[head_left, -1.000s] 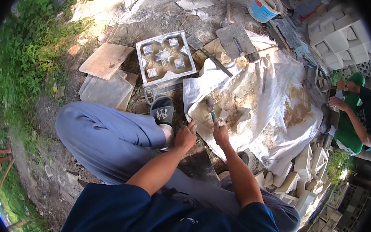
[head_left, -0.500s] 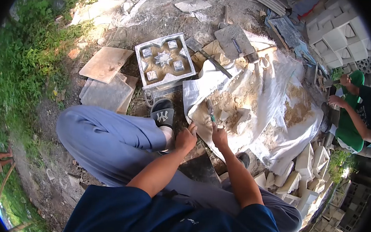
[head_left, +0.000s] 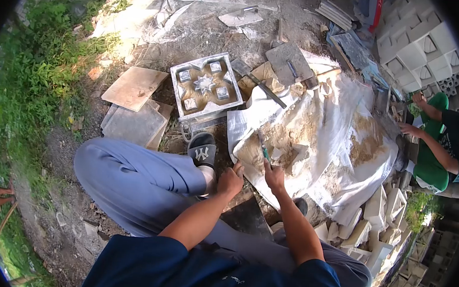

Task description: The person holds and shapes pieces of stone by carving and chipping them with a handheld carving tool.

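A small trowel (head_left: 264, 149) with a green handle is gripped in my right hand (head_left: 274, 178), its blade down in the sandy mix (head_left: 281, 137) on the white sheet (head_left: 339, 152). Closed at the near edge of that sheet is my left hand (head_left: 230, 181); whatever lies in its fingers is hidden. Beyond my sandalled foot (head_left: 202, 148) sits a square metal mould (head_left: 232, 104) with a star and several raised blocks inside. A flat bar (head_left: 266, 90) rests across the sheet's far corner.
Flat boards (head_left: 134, 87) are stacked left of the mould. A plate with a handle (head_left: 289, 64) lies beyond the sheet. Broken block pieces (head_left: 360, 229) are heaped at the right. Another person (head_left: 434, 143) sits at the far right, near stacked pale blocks (head_left: 420, 42).
The view has shifted slightly. The trowel in my right hand points a little differently in the mix; my left hand stays at the sheet's edge. The other person's arm has moved.
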Tool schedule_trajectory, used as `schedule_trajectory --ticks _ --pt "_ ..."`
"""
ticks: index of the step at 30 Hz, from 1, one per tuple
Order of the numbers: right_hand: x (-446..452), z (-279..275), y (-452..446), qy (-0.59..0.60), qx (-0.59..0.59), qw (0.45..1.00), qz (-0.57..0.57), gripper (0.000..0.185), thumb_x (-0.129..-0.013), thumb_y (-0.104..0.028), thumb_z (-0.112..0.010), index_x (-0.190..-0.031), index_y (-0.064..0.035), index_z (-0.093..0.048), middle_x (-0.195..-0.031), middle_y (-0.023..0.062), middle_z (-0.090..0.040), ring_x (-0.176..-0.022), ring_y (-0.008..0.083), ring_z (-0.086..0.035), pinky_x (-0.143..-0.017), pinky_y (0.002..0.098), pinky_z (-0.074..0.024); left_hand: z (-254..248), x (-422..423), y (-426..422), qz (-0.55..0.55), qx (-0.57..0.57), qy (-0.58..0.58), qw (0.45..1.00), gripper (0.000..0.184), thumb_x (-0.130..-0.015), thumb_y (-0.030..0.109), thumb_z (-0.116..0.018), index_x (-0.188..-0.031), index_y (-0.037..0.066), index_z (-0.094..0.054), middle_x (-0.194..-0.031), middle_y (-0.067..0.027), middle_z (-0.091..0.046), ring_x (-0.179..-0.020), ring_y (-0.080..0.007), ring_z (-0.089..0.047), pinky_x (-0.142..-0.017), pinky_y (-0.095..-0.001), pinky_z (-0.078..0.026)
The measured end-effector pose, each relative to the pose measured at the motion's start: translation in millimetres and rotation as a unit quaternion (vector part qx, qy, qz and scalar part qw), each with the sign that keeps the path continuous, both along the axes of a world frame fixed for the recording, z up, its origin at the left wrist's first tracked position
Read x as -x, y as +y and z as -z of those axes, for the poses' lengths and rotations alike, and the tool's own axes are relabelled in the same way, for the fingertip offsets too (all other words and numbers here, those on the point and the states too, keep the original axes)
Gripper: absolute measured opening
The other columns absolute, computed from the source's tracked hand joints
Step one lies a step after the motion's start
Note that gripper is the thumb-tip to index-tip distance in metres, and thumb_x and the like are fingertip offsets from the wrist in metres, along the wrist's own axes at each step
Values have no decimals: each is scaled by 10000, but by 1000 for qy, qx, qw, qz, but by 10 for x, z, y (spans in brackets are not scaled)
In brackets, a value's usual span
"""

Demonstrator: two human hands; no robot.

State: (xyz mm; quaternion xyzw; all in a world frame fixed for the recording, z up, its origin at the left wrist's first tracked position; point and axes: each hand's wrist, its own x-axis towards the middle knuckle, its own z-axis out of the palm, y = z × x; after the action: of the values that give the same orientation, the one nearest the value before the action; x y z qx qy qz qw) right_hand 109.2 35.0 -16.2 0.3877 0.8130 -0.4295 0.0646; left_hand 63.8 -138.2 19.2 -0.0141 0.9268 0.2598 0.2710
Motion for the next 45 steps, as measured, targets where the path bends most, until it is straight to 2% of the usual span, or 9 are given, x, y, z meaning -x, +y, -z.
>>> schedule_trajectory --ticks 5,8,9,15,18,23,33,37,45 --pt "56 -166 -15 126 64 990 16 692 -934 -558 -485 -594 44 -517 -481 106 -454 -442 192 -411 -440 397 -350 -66 9 32 2 3 12 1000 539 -920 502 -471 -1003 -20 -576 -937 -296 -650 -905 -452 -636 -784 -522 -506" --pt "-21 188 -68 7 30 999 28 670 -925 -531 -494 -675 81 -607 -586 290 -561 -592 399 -622 -596 480 -456 -107 23 60 1 5 -10 1000 551 -920 518 -457 -1020 -12 -569 -938 -290 -653 -904 -453 -636 -792 -523 -503" --pt "-63 151 -85 -41 49 998 14 679 -928 -533 -503 -618 70 -542 -512 148 -496 -488 253 -569 -502 410 -431 -110 24 68 3 4 -9 1000 551 -920 518 -457 -1020 -12 -569 -938 -290 -653 -904 -453 -636 -792 -523 -503" --pt "-52 -326 -69 69 50 996 -3 667 -902 -519 -567 -535 27 -456 -495 87 -417 -516 143 -370 -474 387 -334 -48 5 50 -4 19 -16 1000 542 -916 527 -457 -1038 7 -553 -963 -284 -650 -907 -456 -634 -793 -531 -500" --pt "-51 -220 -69 147 76 986 13 684 -903 -552 -551 -534 11 -427 -494 65 -382 -501 137 -341 -457 376 -304 74 -22 49 16 7 19 1000 535 -910 531 -468 -1032 16 -549 -959 -279 -648 -901 -458 -633 -789 -528 -503" --pt "-144 88 -130 -22 127 988 80 641 -912 -548 -541 -532 -48 -413 -483 16 -417 -383 164 -451 -351 350 -341 2 16 89 11 23 14 1000 518 -907 525 -478 -1023 25 -545 -953 -272 -649 -896 -456 -633 -796 -527 -499" --pt "-52 -177 -75 128 288 940 129 512 -885 -469 -642 -603 -154 -353 -477 -54 -331 -342 72 -314 -320 275 -198 -126 43 93 11 13 -22 1000 540 -907 530 -472 -1050 16 -551 -996 -300 -637 -953 -451 -620 -826 -519 -489" --pt "-75 -248 -92 -45 340 919 194 542 -884 -518 -614 -599 -168 -313 -487 -52 -288 -339 85 -297 -315 258 -189 -141 43 92 4 -12 -11 1000 541 -901 518 -482 -1070 7 -542 -1006 -310 -632 -953 -450 -620 -825 -520 -490" --pt "-32 -172 -110 125 371 904 172 588 -895 -631 -497 -585 -171 -302 -473 -60 -274 -338 73 -287 -305 268 -190 -86 26 101 19 -25 15 999 487 -894 437 -488 -1095 -4 -529 -939 -307 -645 -886 -468 -632 -804 -528 -506"
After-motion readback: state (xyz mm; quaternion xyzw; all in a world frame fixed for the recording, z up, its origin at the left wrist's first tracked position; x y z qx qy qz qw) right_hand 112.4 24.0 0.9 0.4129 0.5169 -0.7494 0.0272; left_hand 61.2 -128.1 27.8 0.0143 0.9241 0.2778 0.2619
